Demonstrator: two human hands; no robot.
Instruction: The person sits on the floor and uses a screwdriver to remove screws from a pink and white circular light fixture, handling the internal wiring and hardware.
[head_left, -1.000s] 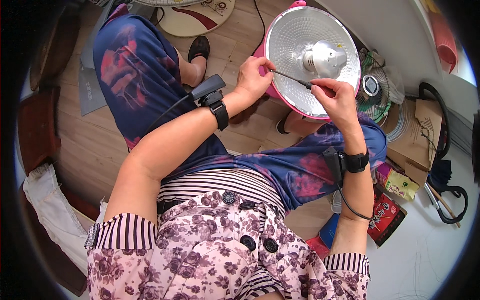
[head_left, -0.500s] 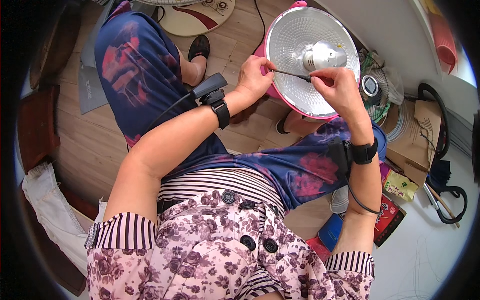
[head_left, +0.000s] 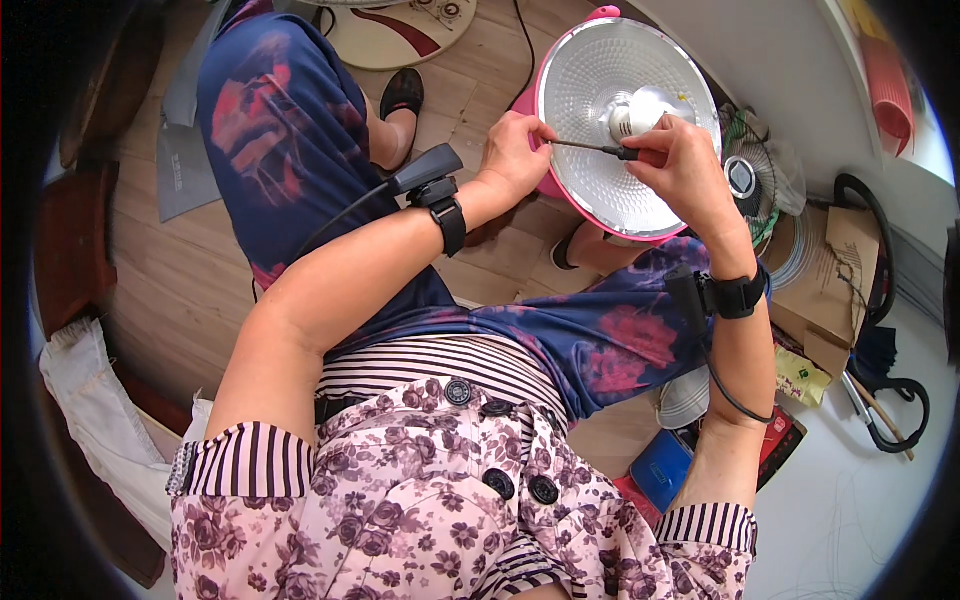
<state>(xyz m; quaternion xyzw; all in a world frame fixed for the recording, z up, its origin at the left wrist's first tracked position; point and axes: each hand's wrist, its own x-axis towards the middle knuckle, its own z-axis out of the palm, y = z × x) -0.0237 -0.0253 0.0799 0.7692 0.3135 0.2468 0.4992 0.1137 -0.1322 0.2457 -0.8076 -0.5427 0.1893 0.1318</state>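
A round pink heater [head_left: 543,95] with a dimpled silver bowl [head_left: 590,185] and a white, shiny centre piece [head_left: 640,112] stands in front of me. Across the left part of the bowl lies a screwdriver [head_left: 585,147], its thin metal shaft pointing left. The dark handle is pinched between the thumb and fingers of my right hand [head_left: 685,170], above the bowl. At the left rim my left hand [head_left: 515,155] is closed, fingertips meeting at the shaft's tip. Whatever those fingers pinch there is hidden.
Right of the heater are a fan [head_left: 745,170], a cardboard box [head_left: 820,280] and a black curved handle [head_left: 910,410]. A blue box [head_left: 663,468] lies by my right arm. A round cream base [head_left: 395,35] stands at the top. White cloth [head_left: 100,410] hangs at left.
My right hand has shifted slightly right and turned on the screwdriver handle, its fingers now curled further over it. My left hand has stayed at the rim, nearly still.
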